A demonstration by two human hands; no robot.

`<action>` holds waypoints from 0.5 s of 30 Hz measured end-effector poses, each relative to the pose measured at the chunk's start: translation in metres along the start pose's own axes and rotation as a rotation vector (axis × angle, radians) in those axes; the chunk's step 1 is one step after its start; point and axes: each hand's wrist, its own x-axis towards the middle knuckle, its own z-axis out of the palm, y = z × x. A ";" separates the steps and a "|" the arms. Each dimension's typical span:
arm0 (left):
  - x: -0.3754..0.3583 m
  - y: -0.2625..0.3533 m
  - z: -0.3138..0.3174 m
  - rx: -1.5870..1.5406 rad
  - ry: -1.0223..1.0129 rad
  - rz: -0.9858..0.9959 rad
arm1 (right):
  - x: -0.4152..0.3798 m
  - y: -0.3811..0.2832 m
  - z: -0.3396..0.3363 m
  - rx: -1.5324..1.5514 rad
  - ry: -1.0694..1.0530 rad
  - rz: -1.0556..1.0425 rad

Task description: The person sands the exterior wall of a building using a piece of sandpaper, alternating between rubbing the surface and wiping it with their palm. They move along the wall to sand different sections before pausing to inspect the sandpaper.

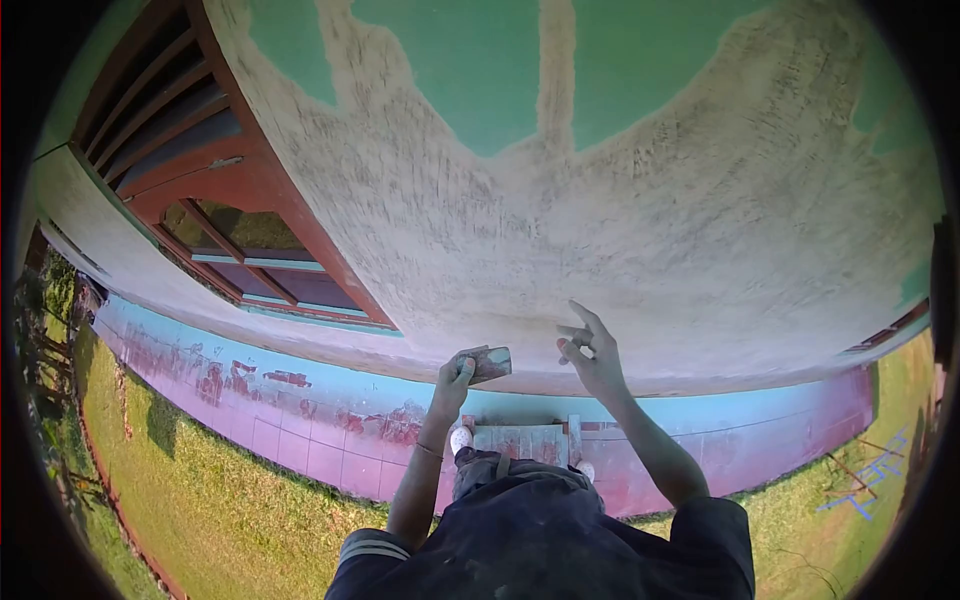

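A rough, pale grey plastered wall [560, 230] is filling the view, with patches of green paint [470, 70] showing above. A dark red wooden window frame [230, 210] is standing at left. Below, a pink and blue painted base strip [300, 400] is meeting sunlit green grass [200, 500].

below the left hand [455, 375] and its sanding block [490, 364], a paint-stained wooden stool [520, 440] stands on the pink tiled ledge [300, 425], bearing 2 feet.
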 end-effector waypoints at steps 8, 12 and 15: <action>0.000 -0.024 0.016 0.104 -0.046 -0.033 | -0.045 0.226 0.037 0.689 0.013 0.424; 0.009 -0.046 0.018 0.264 -0.079 -0.025 | -0.052 0.207 0.032 1.021 0.145 0.694; 0.009 -0.060 0.019 0.248 -0.116 -0.057 | -0.076 0.193 0.021 0.752 0.067 0.648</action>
